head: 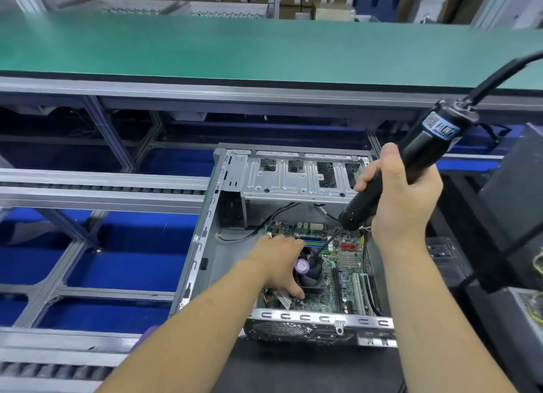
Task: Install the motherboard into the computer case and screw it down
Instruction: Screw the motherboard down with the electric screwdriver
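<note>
An open grey computer case (205,245) lies flat in front of me. The green motherboard (346,263) sits inside it on the case floor. My left hand (279,263) reaches into the case and its fingers curl round the black CPU cooler fan (311,275) at the board's middle. My right hand (402,192) grips a black electric screwdriver (417,157), tilted down to the left. Its thin bit (326,244) points at the board just beside the fan. The bit's tip is hidden near my left fingers.
The metal drive cage (296,175) spans the far end of the case. A green conveyor belt (235,48) runs across behind. Roller rails (102,187) and blue bins (132,260) lie to the left. A dark box (514,210) stands at the right. The screwdriver's cable (505,72) arcs up right.
</note>
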### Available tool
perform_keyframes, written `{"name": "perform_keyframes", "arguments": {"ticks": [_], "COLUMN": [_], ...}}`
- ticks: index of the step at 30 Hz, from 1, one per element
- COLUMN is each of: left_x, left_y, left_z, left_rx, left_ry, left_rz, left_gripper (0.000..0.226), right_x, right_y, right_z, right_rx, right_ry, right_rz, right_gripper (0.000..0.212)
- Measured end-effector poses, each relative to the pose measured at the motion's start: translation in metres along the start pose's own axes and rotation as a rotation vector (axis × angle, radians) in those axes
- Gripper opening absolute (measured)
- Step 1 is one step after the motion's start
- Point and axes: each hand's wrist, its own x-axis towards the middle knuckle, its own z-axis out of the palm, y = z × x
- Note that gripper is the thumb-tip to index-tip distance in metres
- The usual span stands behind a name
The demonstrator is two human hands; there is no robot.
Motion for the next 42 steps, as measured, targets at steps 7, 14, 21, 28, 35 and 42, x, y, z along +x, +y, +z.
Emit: {"name": "perform_keyframes", "arguments": {"ticks": [7, 14, 21, 28, 35, 42], "left_x": [0.002, 0.003, 0.004, 0.005, 0.005, 0.006], "left_y": [-0.001, 0.000, -0.004, -0.009, -0.010, -0.009], "left_z": [-0.002, -0.003, -0.003, -0.003, 0.000, 0.001], "left_rx": [-0.012, -0.007, -0.086, -0.158, -0.187, -0.339], "left_ry": [0.055, 0.005, -0.019, -0.032, -0.028, -0.016], "left_rz": [-0.005, -0.012, 0.022, 0.029, 0.015, -0.063], "left_gripper": [0.079, 0.086, 0.095, 0.101, 0.095, 0.073], "right_x": [0.005, 0.010, 0.016, 0.019, 0.018, 0.026], "right_y": [-0.001, 0.000, 0.000, 0.002, 0.004, 0.006], "right_z": [0.001, 0.006, 0.007, 0.007, 0.013, 0.016], "right_rx": [0.021, 0.019, 0.029, 0.060, 0.079, 0.095], "right_ry": [0.000, -0.038, -0.040, -0.037, -0.042, -0.022], "right_rz": [0.016, 0.028, 0.050, 0.072, 0.084, 0.104], "right_gripper": [0.028, 0.020, 0.020, 0.019, 0.019, 0.019]}}
